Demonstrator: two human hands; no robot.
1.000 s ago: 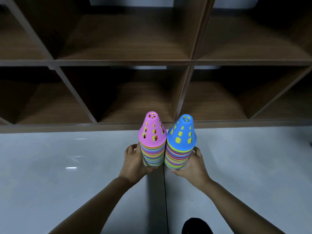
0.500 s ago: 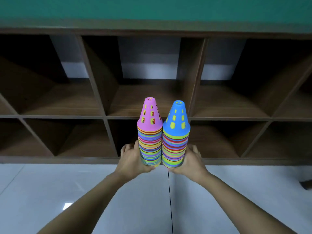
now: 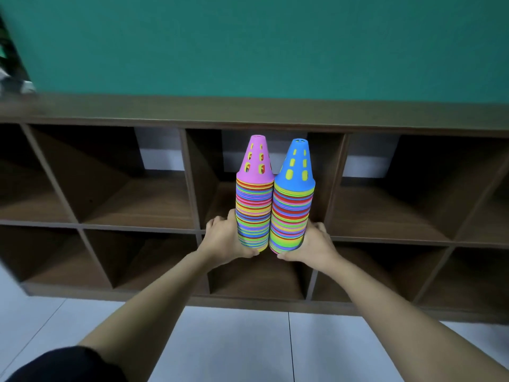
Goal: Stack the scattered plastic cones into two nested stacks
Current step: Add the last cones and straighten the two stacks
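Two tall nested stacks of many-coloured plastic cones stand upright side by side in the air, touching each other. The pink-topped stack (image 3: 253, 205) is on the left, and my left hand (image 3: 224, 241) grips its lower part with the thumb under the base. The blue-topped stack (image 3: 292, 213) is on the right, gripped low down by my right hand (image 3: 314, 244). Both stacks are held up in front of the middle of the shelf unit.
A brown wooden shelf unit (image 3: 248, 111) with two rows of open cubbies stands against a green wall (image 3: 275, 42). Pale floor tiles (image 3: 237, 343) lie below. Blurred objects (image 3: 13, 75) sit on the shelf top at far left.
Both hands have lifted the two stacks up off the floor, and the view has tilted upward, so the shelf top and green wall now show.
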